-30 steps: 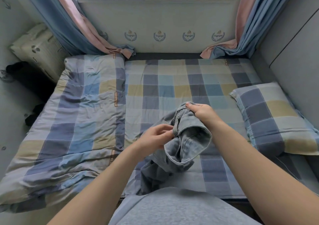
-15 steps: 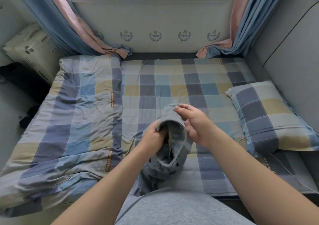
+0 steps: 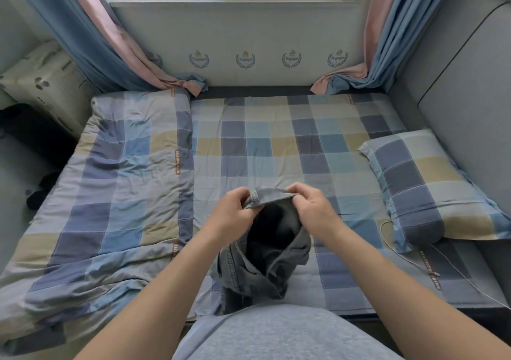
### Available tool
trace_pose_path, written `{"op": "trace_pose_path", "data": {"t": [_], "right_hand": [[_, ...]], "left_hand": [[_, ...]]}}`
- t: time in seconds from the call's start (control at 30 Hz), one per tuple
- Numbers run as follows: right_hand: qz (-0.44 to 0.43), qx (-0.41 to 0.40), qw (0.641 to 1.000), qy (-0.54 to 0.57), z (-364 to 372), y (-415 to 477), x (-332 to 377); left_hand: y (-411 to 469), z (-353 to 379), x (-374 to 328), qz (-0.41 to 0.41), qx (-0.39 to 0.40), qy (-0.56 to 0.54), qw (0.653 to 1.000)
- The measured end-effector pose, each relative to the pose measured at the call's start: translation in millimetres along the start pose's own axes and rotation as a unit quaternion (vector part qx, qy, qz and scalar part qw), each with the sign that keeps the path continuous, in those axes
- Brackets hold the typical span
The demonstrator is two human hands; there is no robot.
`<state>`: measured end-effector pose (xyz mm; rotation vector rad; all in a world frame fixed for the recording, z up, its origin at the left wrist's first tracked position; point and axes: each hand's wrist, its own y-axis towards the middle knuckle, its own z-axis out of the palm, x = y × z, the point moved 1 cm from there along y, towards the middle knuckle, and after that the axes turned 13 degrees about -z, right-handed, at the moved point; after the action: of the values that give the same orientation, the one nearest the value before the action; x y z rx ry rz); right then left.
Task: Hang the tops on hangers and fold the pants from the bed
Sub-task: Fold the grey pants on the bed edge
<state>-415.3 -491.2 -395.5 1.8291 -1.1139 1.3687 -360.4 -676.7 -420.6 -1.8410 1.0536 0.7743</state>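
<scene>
One pair of pants (image 3: 265,252) — grey-blue denim — is all the clothing in view, and it is not yet folded. It hangs bunched and twisted over the near edge of the bed (image 3: 276,144), with its lower part heaped on the sheet just in front of the person's body. The left hand (image 3: 231,213) and the right hand (image 3: 309,207) both pinch the top rim of an opening in the cloth and hold it up and spread. Whether that rim is the waist or a leg end I cannot tell.

No hangers, tops or folded pile show, so I judge the folding of this pair barely begun; the rest of the job cannot be gauged.

A rumpled checked duvet (image 3: 110,193) lies to the left. To the right is a matching pillow (image 3: 431,188) with a thin white cable (image 3: 456,271) beside it. Brown strips (image 3: 177,162) sewn on the bedding carry lettering too small to read — likewise the blue crests (image 3: 244,59) on the wall under the window.
</scene>
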Motion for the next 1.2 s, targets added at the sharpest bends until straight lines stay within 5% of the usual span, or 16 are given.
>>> {"op": "trace_pose_path", "data": {"t": [0.13, 0.43, 0.53, 0.63, 0.77, 0.83, 1.0, 1.2], "right_hand": [[0.036, -0.028, 0.991, 0.13, -2, 7, 12], [-0.006, -0.055, 0.971, 0.232, -37, 14, 1], [0.002, -0.009, 0.986, 0.164, -51, 16, -13], [0.02, 0.03, 0.997, -0.069, -55, 21, -30], [0.157, 0.11, 0.896, -0.4, -51, 25, -47], [0.144, 0.119, 0.86, -0.474, -41, 26, -46], [0.06, 0.246, 0.925, -0.282, 7, 33, -35], [0.021, 0.107, 0.934, -0.339, 20, 44, -46]], "left_hand": [[-3, 1, 16, 0.005, -0.139, 0.119, 0.983], [10, -25, 93, -0.143, -0.224, 0.191, 0.945], [16, -33, 98, -0.162, -0.241, 0.138, 0.947], [24, -41, 86, -0.186, -0.253, 0.034, 0.949], [30, -44, 57, -0.159, -0.199, -0.028, 0.967], [31, -40, 38, -0.134, -0.161, -0.062, 0.976], [26, -20, -4, -0.077, -0.092, -0.115, 0.986], [23, -30, 0, -0.07, -0.133, -0.019, 0.988]]}}
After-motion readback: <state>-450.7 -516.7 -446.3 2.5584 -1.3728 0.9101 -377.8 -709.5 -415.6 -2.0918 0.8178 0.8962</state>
